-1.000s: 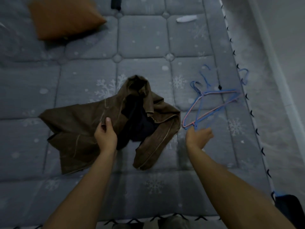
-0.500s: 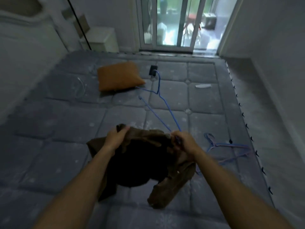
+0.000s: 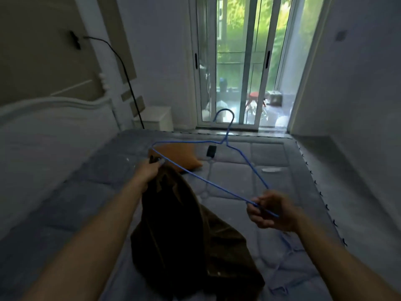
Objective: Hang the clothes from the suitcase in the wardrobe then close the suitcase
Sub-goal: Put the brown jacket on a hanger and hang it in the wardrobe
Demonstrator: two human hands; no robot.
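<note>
Brown garment (image 3: 173,224) hangs from my left hand (image 3: 149,170), fingers curled tight round its top edge, the tail pooling on the grey mattress (image 3: 271,153). My right hand (image 3: 271,211) pinches one corner of the blue wire hanger (image 3: 217,187), its far corner just beside the left hand.

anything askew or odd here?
The brown garment hangs bunched from the left hand, its lower end heaped on the mattress. The blue hanger, pinched by the right hand, is tilted and not inside it yet.
</note>
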